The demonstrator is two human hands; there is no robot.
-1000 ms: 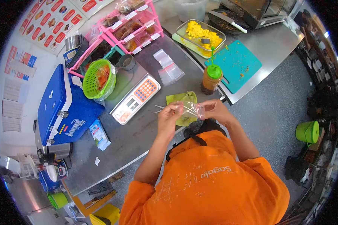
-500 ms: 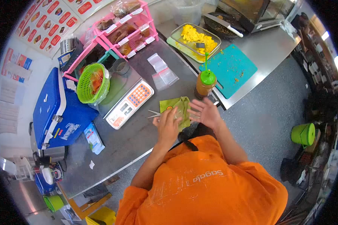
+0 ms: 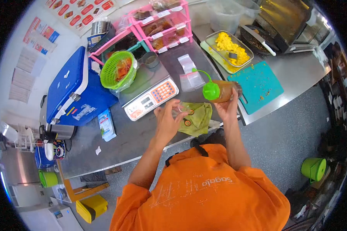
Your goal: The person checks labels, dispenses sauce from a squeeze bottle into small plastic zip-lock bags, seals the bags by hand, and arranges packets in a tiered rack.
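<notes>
A small clear plastic bag (image 3: pixel 182 107) is pinched in my left hand (image 3: pixel 167 121), over the green cloth (image 3: pixel 201 119). Orange-ringed scissor handles (image 3: pixel 187 123) show on that cloth. My right hand (image 3: pixel 228 107) is wrapped round a squeeze bottle (image 3: pixel 223 91) of brown sauce, tipped onto its side with its green cap towards the left. Beyond the hands, flat clear bags (image 3: pixel 191 81) lie on the dark table (image 3: pixel 142 142). A white scale (image 3: pixel 152 98) with orange and blue keys sits left of them.
A teal cutting board (image 3: pixel 260 86), a glass tray (image 3: pixel 247 63) of yellow food and a knife (image 3: pixel 263 39) on a pan are at the right. At the left are a blue cooler (image 3: pixel 75 90), a green basket (image 3: pixel 108 73) and pink racks (image 3: pixel 187 23).
My right hand has let go of the clear bag, taken hold of the upright sauce bottle, lifted it and tipped it leftwards. The whole view has shifted.
</notes>
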